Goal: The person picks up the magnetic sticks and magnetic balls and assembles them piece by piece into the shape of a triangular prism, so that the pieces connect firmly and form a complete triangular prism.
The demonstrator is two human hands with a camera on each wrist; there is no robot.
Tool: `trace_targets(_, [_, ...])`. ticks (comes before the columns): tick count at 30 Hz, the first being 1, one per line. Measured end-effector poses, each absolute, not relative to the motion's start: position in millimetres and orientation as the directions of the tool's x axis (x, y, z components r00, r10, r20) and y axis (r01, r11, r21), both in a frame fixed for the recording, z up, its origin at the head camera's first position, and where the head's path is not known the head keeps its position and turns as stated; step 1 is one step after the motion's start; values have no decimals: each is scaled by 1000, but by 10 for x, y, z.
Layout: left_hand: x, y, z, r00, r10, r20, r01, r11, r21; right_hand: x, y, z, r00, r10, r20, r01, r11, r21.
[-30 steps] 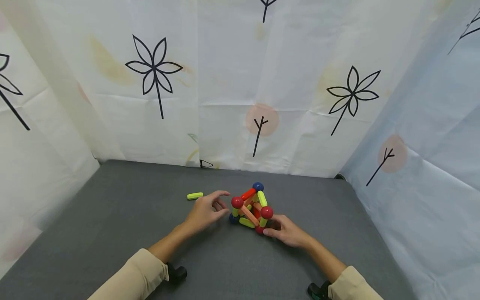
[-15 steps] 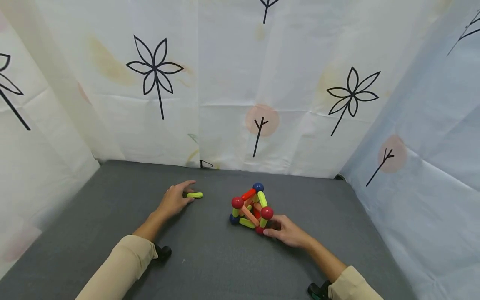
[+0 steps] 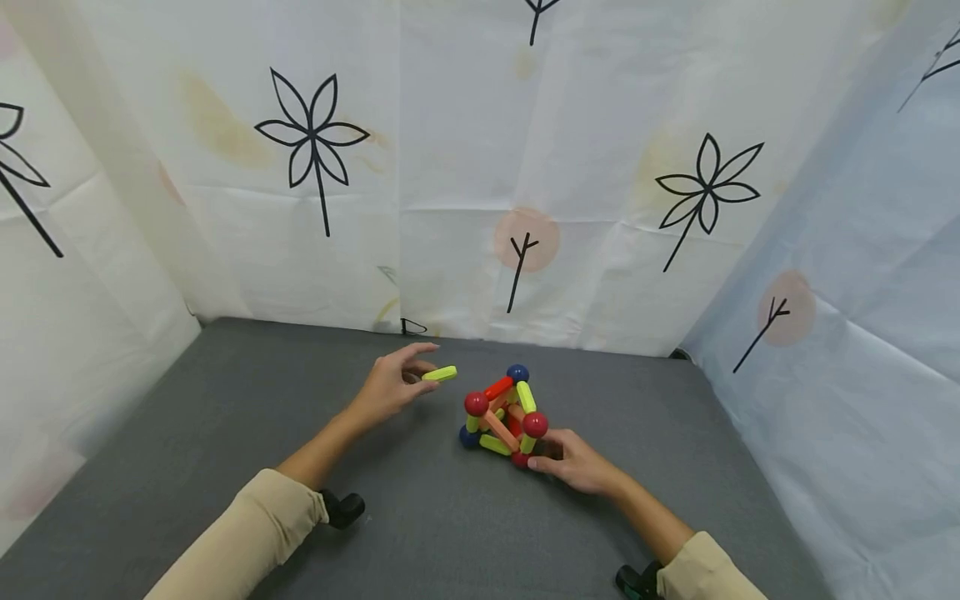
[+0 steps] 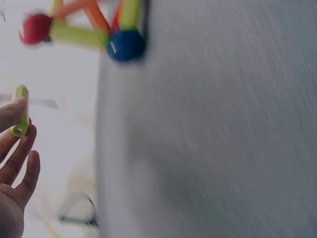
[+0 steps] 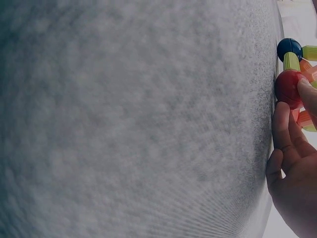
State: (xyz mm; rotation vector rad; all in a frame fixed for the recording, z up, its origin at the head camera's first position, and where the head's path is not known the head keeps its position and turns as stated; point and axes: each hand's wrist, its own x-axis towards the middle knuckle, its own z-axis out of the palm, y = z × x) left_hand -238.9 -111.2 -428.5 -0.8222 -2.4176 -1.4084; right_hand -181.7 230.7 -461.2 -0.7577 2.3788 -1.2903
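In the head view my left hand (image 3: 384, 390) pinches a yellow-green magnetic rod (image 3: 440, 374) between thumb and fingers, lifted above the table. The left wrist view shows a round metal tip on the end of this rod (image 4: 21, 130). Just right of it stands a frame built from magnetic balls and rods, with a red ball (image 3: 476, 404), a blue ball (image 3: 517, 372) and an orange rod (image 3: 499, 429) among its parts. My right hand (image 3: 576, 463) grips the low red ball (image 5: 288, 88) at the frame's near right corner, thumb on top. The frame's far side is partly hidden.
The dark grey table (image 3: 450, 525) lies under everything. A white printed cloth (image 3: 450, 167) closes off the back and both sides. Dark camera mounts sit at both wrists, by the sleeves (image 3: 247, 525).
My left hand went from beside the frame leftward to the loose rod, picked it up, and carried it back right toward the frame. The right hand and the frame stay put.
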Motion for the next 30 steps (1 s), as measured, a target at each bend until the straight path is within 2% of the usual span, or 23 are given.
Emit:
trace_targets(6, [-2216, -753, -4055, -716, 447, 535, 684, 297, 667, -1820, 2299, -4613, -807, -590, -34, -293, 450, -844])
trace_targets(11, [-2134, -539, -4014, -659, 535, 529, 730, 283, 622, -1833, 2298, -4628, -795, -606, -13, -313, 430, -847])
trace_targets(19, [-2055, -375, -4035, -635, 613, 470, 749, 342, 567, -1831, 2303, -4634, -787, -617, 1, -331, 420, -845])
trace_targets(24, [-2024, -348, -4070, -659, 608, 443, 732, 383, 564, -1823, 2300, -4624, -786, -618, 7, -335, 416, -845])
trace_targets(30, [-2013, -429, -4157, -645, 613, 456, 734, 332, 592, -1804, 2290, -4620, -793, -609, -9, -320, 429, -845])
